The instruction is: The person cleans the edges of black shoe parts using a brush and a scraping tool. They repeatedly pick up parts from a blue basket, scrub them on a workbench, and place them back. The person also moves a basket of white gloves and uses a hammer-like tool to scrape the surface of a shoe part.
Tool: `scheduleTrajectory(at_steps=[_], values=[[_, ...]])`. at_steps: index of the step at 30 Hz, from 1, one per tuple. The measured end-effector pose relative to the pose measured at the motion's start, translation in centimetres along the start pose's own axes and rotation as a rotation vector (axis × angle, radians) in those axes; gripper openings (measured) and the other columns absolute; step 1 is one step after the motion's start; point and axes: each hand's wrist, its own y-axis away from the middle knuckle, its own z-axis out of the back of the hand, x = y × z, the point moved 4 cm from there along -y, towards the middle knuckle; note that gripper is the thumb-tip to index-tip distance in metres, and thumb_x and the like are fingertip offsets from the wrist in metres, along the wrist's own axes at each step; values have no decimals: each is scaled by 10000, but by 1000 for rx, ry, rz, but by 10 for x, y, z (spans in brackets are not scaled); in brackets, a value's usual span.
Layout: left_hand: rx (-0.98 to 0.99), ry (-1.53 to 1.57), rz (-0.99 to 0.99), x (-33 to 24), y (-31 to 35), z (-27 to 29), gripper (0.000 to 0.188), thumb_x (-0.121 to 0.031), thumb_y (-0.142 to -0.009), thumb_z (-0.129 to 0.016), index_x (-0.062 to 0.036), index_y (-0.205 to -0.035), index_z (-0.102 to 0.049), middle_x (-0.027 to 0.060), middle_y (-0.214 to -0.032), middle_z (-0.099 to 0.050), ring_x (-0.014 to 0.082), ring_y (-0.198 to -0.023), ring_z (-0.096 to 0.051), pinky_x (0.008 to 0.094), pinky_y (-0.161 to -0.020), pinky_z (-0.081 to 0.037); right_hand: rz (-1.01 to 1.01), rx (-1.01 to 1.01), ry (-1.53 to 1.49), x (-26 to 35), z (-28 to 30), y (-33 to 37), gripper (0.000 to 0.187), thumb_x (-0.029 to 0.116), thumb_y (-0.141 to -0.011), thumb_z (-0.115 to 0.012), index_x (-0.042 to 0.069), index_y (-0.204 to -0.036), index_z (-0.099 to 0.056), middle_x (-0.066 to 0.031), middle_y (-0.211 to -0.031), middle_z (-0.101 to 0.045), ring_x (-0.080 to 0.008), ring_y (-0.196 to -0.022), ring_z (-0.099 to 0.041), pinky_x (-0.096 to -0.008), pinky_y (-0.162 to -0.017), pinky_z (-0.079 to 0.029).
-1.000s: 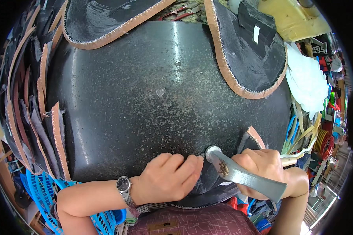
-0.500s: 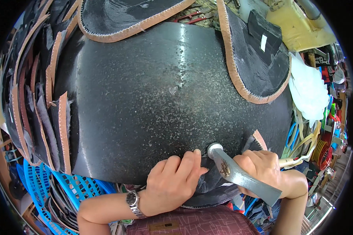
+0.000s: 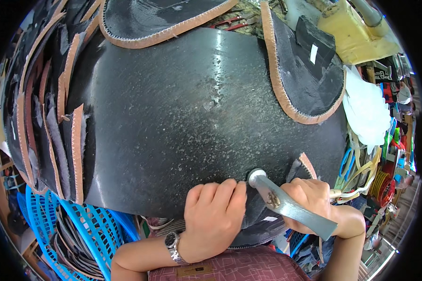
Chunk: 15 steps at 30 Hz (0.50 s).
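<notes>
My right hand (image 3: 309,199) is wrapped round a hammer. Its grey metal head (image 3: 293,208) slants across in front of the knuckles, and its round face lies close to the near edge of the black work surface (image 3: 140,126). Beside that face, my left hand (image 3: 215,210) is closed over a dark, leather-like piece (image 3: 255,208), its fingers bent and pressed together. The thumb is out of sight under the hand. This piece sags over the near edge toward my lap, and a tan stitched border (image 3: 307,165) shows on it beyond my right hand.
Tan-edged black pieces lie at the far left (image 3: 140,28) and far right (image 3: 309,89), with red-handled snips (image 3: 232,22) between them. Similar pieces stack along the left (image 3: 56,117). A blue basket (image 3: 86,234) stands below left; a yellowish container (image 3: 356,35) is at far right.
My left hand has shifted slightly right and turned, its fingers now bent downward side by side and the thumb hidden. The hammer has stayed almost in place.
</notes>
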Motion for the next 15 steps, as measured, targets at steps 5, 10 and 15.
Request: scheduleTrajectory(at_steps=[5,10,15], values=[[13,135,24,-5,-11,-12,185,-50,-684,-654,-47,-850,-574,66,-831,-566,223,-708,-558,324,-632,-408,-130,-115,21,-7,7,8,298,55,-642,-646,28,-917,-533,-101,-643,-498,-278,-511,-539,-357,-441,-413],[-145,221,-112,-8,-32,6,168,9,-697,-638,-20,-840,-556,91,-752,-573,251,-626,-587,321,-532,-476,-276,-77,-58,-2,15,12,134,93,-776,-626,55,-880,-551,-110,-692,-535,-297,-543,-553,-356,-459,-418],[153,152,-256,10,-57,-12,176,-15,-712,-639,-17,-871,-562,98,-746,-562,258,-649,-587,330,-544,-470,-434,-14,-161,-3,22,28,141,177,-814,-606,55,-877,-573,-91,-787,-556,-273,-654,-556,-357,-571,-386]])
